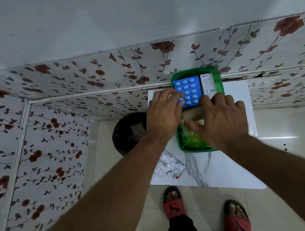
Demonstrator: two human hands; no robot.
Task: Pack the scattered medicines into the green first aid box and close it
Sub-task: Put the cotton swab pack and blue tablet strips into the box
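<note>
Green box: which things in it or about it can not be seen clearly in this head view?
- Green box middle contents: hidden under the left hand and right hand.
- White carton print: too small, blurred.
- Box lid: cannot be made out.
- Foil strip pills: face not visible.

One open green plastic first aid box (220,84) holds one blue blister sheet of round tablets (189,91), one white carton (207,84) and one green-printed packet (190,139). Beside the box: one crumpled silver foil strip (170,166), one black bin (129,131).
</note>
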